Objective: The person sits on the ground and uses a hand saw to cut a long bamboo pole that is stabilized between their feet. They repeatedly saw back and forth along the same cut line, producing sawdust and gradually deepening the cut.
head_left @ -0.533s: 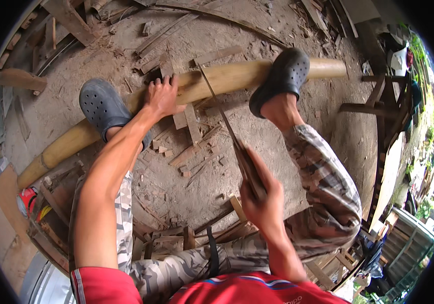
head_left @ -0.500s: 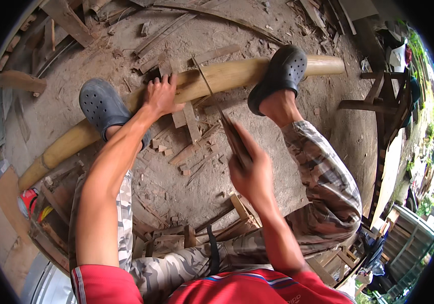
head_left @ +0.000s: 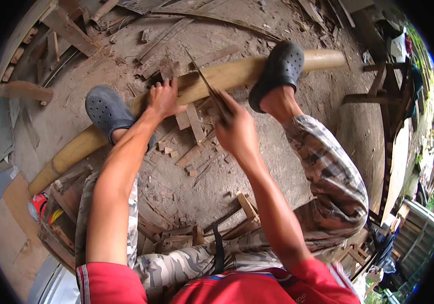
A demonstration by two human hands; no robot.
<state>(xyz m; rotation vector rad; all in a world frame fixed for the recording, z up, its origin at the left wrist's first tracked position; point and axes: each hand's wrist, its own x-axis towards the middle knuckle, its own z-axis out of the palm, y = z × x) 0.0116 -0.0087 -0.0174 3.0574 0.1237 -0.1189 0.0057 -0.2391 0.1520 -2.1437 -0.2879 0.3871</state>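
Left hand gripping the yellowish pole, which lies across the floor under both clogs; right hand gripping saw; pole rolling or blade jumping could cut left hand.

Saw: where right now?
In the head view's upper centre, the saw is in the right hand, lying across the yellowish pole between left hand and right clog.

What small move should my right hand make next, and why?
Probably draw the saw toward the body: the right hand is close to the pole, and the saw's tip reaches past its far side, while the left hand rests on it.
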